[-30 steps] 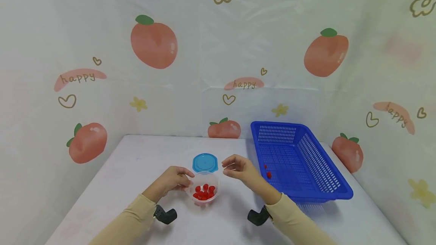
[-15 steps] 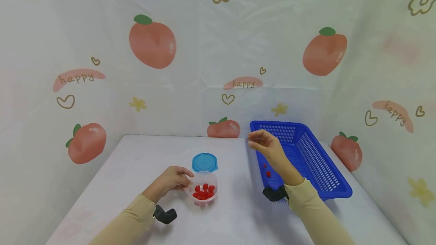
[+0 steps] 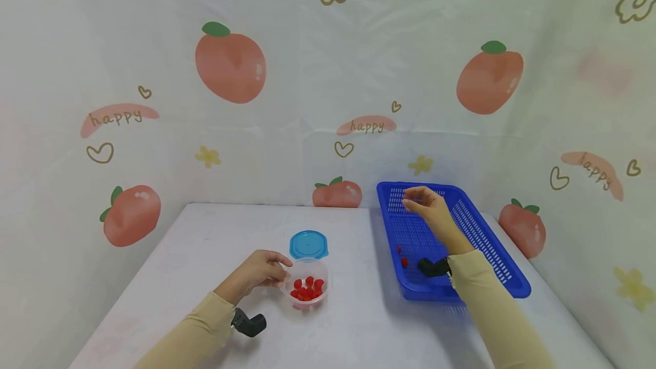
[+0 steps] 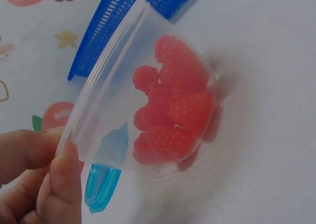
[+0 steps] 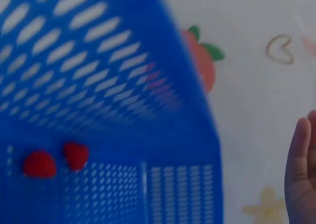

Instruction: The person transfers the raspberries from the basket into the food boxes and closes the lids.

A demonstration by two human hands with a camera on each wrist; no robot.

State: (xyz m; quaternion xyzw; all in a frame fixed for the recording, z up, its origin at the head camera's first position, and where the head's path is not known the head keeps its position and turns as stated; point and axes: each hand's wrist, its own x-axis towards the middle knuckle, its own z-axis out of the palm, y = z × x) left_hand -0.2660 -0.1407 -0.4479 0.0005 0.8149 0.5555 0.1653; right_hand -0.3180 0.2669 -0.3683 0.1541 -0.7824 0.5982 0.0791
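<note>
My left hand (image 3: 258, 272) pinches the rim of a clear plastic tub (image 4: 118, 81) between thumb and fingers. Several red raspberries (image 4: 170, 98) lie piled at the bottom of the tub, which rests upright on the table. Above the blue plastic basket (image 3: 487, 255) on the right is my right hand (image 3: 433, 212), its fingers loosely bent with nothing seen between them. Two raspberries (image 5: 40, 164) lie on the basket's floor, on its left side in the head view.
A light-blue lid (image 3: 308, 245) lies just behind the tub. The white table (image 3: 348, 323) ends at a printed cloth backdrop (image 3: 287, 175). High slotted walls and a raised rim surround the basket's inside.
My right hand has moved from beside the tub, rightward and away, to over the basket. The left hand, tub and lid stay where they were.
</note>
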